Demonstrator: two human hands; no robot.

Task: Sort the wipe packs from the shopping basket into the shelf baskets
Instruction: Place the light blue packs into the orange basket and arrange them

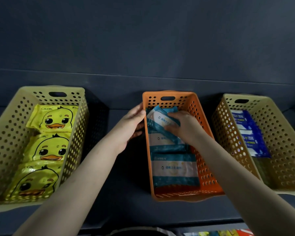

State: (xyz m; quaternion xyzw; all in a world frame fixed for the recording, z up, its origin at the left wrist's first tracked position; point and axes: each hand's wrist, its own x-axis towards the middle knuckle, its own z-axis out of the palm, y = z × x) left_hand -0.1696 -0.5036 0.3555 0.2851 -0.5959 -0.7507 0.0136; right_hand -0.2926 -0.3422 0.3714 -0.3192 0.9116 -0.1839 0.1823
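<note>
Dark shelf (119, 210): your right hand (182, 126) is pinching a teal wipe pack (158, 116) in the orange basket (205, 126), left hand (129, 121) bracing its wall, grip unclear; lay it flat.

Orange basket (203, 132), teal-white packs (174, 169); beige basket (7, 133), yellow duck-print packs (51, 147); blue packs (250, 138).

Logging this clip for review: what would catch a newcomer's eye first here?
The orange basket mid-shelf stands out: the right hand grips a teal-and-white wipe pack inside it, while the left hand rests on its left wall. In the beige basket at left, three yellow duck packs lie in a row.
</note>
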